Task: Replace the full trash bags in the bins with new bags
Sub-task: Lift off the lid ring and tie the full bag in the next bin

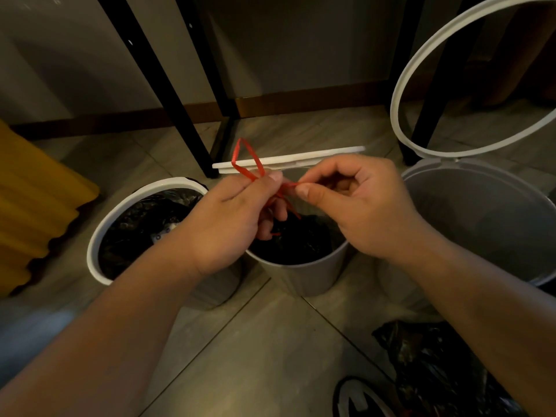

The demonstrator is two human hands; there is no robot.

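Clearly the step in hand is tying off the bag (298,239) in the middle bin (304,275), at the centre of the frame. The left hand (228,218) pinches the red string (255,159) between thumb and forefinger, with a loop standing up above the knuckles; the right hand (355,206) pinches the other strand just beside it, its remaining fingers curled in. To do this well, I would keep both pinches close to the crossing so the loop does not slip, pull the strands outward evenly, and draw the knot down snug against the gathered neck of the bag before lifting. A slack knot would likely open when the bag is hauled out. At left of the frame the left bin (99,233) holds a black bag not yet tied; at right the right bin (481,212) looks bare, its ring (400,94) tipped up. Another black bag (436,362) lies on the floor at lower right.
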